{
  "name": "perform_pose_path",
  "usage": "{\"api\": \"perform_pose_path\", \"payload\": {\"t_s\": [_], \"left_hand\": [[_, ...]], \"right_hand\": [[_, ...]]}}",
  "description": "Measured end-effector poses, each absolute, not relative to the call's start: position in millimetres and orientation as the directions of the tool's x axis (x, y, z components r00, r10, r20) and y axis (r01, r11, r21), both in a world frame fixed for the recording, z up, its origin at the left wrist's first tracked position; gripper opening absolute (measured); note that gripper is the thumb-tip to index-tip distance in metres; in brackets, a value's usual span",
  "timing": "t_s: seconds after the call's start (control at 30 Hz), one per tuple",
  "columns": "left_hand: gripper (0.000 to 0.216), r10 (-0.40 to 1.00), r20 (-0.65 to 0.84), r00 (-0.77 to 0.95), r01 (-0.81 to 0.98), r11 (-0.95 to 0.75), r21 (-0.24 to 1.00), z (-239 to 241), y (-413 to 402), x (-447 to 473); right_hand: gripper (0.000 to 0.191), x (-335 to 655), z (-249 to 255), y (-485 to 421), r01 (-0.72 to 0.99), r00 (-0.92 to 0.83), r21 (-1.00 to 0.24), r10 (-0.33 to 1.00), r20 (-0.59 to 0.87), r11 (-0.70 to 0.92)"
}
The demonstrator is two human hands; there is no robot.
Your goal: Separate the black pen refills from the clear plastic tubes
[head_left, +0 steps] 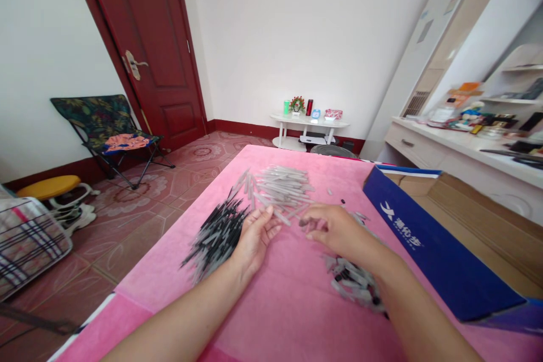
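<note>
Over the pink cloth, my left hand (pixel 257 233) is closed, with thumb and fingers pinching a pale translucent pen barrel (pixel 281 217). My right hand (pixel 328 223) is close by on the right, its fingers curled in toward the thumb. Something small and dark may be at its fingertips, too blurred to name. Just beyond the hands lies a pile of translucent pen barrels (pixel 285 184). A heap of slim black-and-grey pen-like sticks (pixel 214 237) sits beside my left wrist. Under my right forearm, which hides part of it, is a pile of small clear and black pieces (pixel 353 280), perhaps caps.
An open blue cardboard box (pixel 428 243) stands along the table's right side. The pink cloth (pixel 280 305) covers the table. A folding chair (pixel 114 136) and yellow stool (pixel 51 185) are on the floor at left; a cluttered white dresser (pixel 466 150) is at right.
</note>
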State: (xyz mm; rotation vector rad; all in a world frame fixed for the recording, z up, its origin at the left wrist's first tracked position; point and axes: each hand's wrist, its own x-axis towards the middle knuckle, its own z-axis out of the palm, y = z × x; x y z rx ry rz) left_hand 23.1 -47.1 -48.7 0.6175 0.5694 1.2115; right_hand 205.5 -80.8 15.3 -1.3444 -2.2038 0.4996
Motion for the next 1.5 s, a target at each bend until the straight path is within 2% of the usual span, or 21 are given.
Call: {"api": "perform_pose_path", "payload": {"t_s": [0.13, 0.2, 0.3, 0.43, 0.53, 0.63, 0.7, 0.8, 1.1, 1.2, 1.4, 1.5], "left_hand": [[0.020, 0.967, -0.088, 0.237, -0.683, 0.231, 0.693, -49, -46, 23], [0.021, 0.969, -0.089, 0.231, -0.679, 0.225, 0.699, -47, -47, 23], [0.022, 0.972, -0.085, 0.217, -0.667, 0.212, 0.714, -44, -48, 23], [0.021, 0.978, -0.062, 0.197, -0.675, 0.181, 0.716, -39, -45, 21], [0.024, 0.990, -0.044, 0.136, -0.690, 0.127, 0.712, -32, -39, 15], [0.028, 0.997, -0.010, 0.075, -0.703, 0.060, 0.708, -23, -32, 8], [0.029, 0.999, 0.002, 0.044, -0.715, 0.030, 0.698, -19, -30, 4], [0.028, 1.000, -0.009, 0.029, -0.734, 0.027, 0.678, -17, -30, 3], [0.027, 0.998, -0.014, 0.054, -0.726, 0.049, 0.686, -20, -31, 5], [0.026, 0.998, -0.024, 0.055, -0.723, 0.057, 0.689, -22, -30, 4], [0.023, 0.997, -0.015, 0.082, -0.760, 0.072, 0.646, -25, -30, 5], [0.022, 0.996, -0.026, 0.091, -0.757, 0.086, 0.647, -27, -30, 6]], "right_hand": [[0.025, 233, 12, -85, 0.901, -0.307, -0.334, 0.951, -0.036, 0.278], [0.026, 236, 10, -87, 0.933, -0.282, -0.260, 0.954, -0.105, 0.248], [0.025, 232, 8, -89, 0.963, -0.224, -0.183, 0.965, -0.135, 0.198], [0.020, 225, 8, -87, 0.973, -0.188, -0.147, 0.981, -0.047, 0.180], [0.020, 210, 6, -84, 0.962, -0.187, -0.188, 0.980, 0.064, 0.196], [0.026, 183, -2, -86, 0.869, -0.358, -0.296, 0.917, 0.175, 0.396], [0.037, 162, -10, -90, 0.754, -0.502, -0.355, 0.833, 0.230, 0.553], [0.049, 138, -22, -96, 0.641, -0.623, -0.376, 0.740, 0.253, 0.669], [0.024, 135, -37, -94, 0.677, -0.689, -0.169, 0.697, 0.200, 0.717], [0.020, 138, -35, -94, 0.656, -0.690, -0.171, 0.676, 0.259, 0.735], [0.020, 145, -20, -94, 0.603, -0.632, -0.265, 0.654, 0.416, 0.752], [0.023, 144, -23, -95, 0.622, -0.647, -0.216, 0.650, 0.400, 0.752]]}}
